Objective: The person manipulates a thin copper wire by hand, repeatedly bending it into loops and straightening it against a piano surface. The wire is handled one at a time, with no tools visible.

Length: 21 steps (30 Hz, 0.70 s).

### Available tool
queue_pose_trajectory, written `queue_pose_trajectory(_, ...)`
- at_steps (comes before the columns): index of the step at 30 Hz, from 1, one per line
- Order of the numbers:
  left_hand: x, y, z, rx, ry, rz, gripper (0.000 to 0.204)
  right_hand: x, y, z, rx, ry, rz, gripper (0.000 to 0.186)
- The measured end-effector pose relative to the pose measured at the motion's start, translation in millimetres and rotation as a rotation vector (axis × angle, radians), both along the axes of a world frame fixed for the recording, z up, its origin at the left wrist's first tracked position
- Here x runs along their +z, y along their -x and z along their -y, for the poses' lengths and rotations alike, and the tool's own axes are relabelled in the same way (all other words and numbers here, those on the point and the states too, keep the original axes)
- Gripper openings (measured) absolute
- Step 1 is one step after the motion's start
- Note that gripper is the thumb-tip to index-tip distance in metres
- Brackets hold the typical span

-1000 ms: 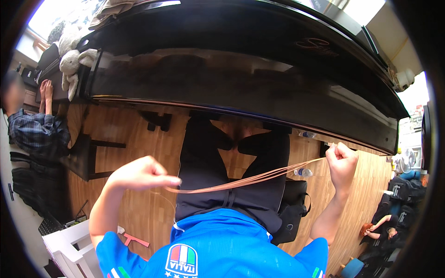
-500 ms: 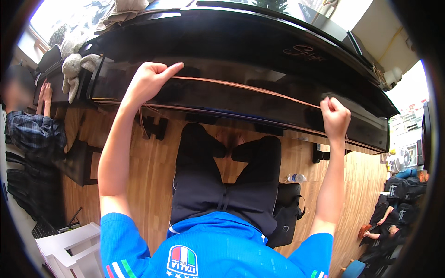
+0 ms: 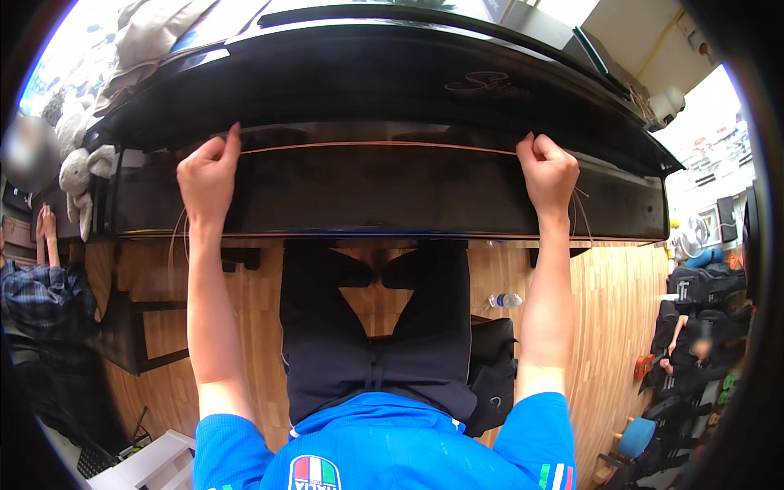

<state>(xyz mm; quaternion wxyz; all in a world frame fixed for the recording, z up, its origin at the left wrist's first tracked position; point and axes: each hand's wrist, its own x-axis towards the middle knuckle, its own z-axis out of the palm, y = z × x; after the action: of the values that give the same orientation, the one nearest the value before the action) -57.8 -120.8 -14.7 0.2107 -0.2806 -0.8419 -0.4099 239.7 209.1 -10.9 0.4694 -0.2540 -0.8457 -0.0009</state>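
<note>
A thin copper-coloured cord (image 3: 376,144), seemingly of more than one strand, is stretched nearly level between my two raised hands. My left hand (image 3: 208,181) is closed in a fist around one end, its thumb pointing up. The other end is gripped by my right hand (image 3: 547,173), also a fist, its thumb pressed on top. Loose ends of the cord dangle beside both wrists. Behind the cord stands a glossy black piano (image 3: 367,192), its keys hidden. Both fists are in front of it, above the height of my lap.
Plush rabbits (image 3: 75,171) lean at the piano's left end. A person in a plaid shirt (image 3: 49,296) sits at far left. A clear bottle (image 3: 505,300) lies on the wooden floor (image 3: 608,327). Another person (image 3: 684,335) is at right near a small orange-brown stringed instrument (image 3: 643,366).
The cord has gone from slanting down rightward to nearly level and taut. My left hand has lowered and my right hand has risen slightly. The view has shifted, straightening the piano.
</note>
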Motion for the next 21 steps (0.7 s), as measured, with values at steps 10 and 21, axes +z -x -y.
queue_pose_trajectory(10, 0, -5, -4, 0.030, -0.229, -0.134, 0.052, -3, -2, 1, 0.042, -0.026, -0.203, 0.041)
queue_pose_trajectory(21, 11, 3, -21, 0.026, -0.370, -0.107, 0.050, -2, -2, 0, 0.034, -0.063, -0.227, 0.043)
